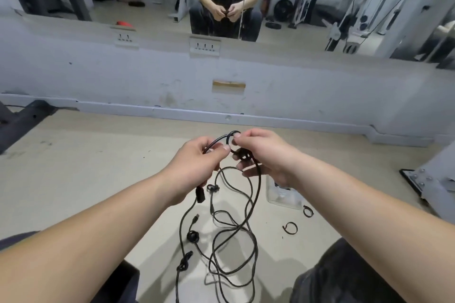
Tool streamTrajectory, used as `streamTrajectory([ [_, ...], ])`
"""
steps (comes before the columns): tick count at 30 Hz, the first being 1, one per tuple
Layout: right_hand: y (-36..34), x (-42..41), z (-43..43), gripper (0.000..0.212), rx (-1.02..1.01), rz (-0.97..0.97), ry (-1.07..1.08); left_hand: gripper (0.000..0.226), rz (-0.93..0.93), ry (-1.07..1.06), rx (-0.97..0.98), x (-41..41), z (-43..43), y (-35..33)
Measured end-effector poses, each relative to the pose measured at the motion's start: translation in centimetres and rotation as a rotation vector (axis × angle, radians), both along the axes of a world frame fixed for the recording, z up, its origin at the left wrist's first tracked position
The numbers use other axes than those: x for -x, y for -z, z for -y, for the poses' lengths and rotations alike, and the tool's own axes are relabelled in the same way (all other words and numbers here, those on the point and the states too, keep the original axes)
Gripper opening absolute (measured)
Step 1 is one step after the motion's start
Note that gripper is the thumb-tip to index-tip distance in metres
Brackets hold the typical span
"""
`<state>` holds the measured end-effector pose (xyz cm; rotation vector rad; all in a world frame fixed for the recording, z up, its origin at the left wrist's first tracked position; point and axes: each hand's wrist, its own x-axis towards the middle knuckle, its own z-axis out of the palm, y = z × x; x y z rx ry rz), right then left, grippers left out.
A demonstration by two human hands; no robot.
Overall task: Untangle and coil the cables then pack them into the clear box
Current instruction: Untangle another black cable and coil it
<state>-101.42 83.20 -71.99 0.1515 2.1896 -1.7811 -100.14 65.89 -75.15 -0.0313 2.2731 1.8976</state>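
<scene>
Black cables (231,229) hang in a tangle from both hands down to the beige floor, with loops and connectors dangling. My left hand (194,167) pinches a cable strand between thumb and fingers, and a black plug hangs just below it. My right hand (263,155) pinches the top of a small cable loop and holds a knotted bunch in its curled fingers. The clear box (283,195) stands on the floor under my right wrist, partly hidden by it.
Two small black cable ties (290,228) (307,211) lie on the floor right of the cables. A low wall with sockets (204,46) and a mirror runs ahead. A dark frame (22,123) sits left, a metal base (423,182) right. My knees frame the bottom.
</scene>
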Motion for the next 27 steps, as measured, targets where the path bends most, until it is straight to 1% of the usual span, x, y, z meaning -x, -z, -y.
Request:
streamTrajectory([
  [2, 1.4, 0.2, -0.3, 0.011, 0.069, 0.052, 0.002, 0.016, 0.013, -0.027, -0.002, 0.5, 0.5, 0.3],
  [4, 2.4, 0.6, -0.5, 0.009, 0.073, 0.082, -0.006, 0.013, -0.002, -0.02, 0.028, 1.3, 1.0, 0.3],
  [10, 3.2, 2.4, -0.5, 0.018, 0.084, 0.072, -0.112, 0.016, -0.062, 0.003, 0.224, 3.1, 2.7, 0.4],
  [13, 4.2, 2.9, -0.3, 0.019, 0.063, 0.076, -0.106, 0.017, -0.07, 0.045, 0.3, 3.7, 2.5, 0.8],
  [17, 4.8, 3.9, -0.3, 0.017, 0.086, 0.132, -0.1, 0.018, -0.088, 0.099, 0.402, 4.2, 2.3, 1.4],
  [19, 4.5, 4.5, -0.5, 0.015, 0.122, 0.143, -0.117, 0.019, -0.089, 0.117, 0.4, 4.5, 2.5, 1.2],
  [23, 4.1, 5.0, -0.4, 0.015, 0.192, 0.105, -0.159, 0.019, -0.084, 0.155, 0.334, 4.6, 3.0, 0.8],
  [27, 4.3, 4.3, 0.4, 0.019, 0.184, 0.064, -0.226, 0.02, -0.119, 0.143, 0.275, 3.8, 2.7, 0.7],
])
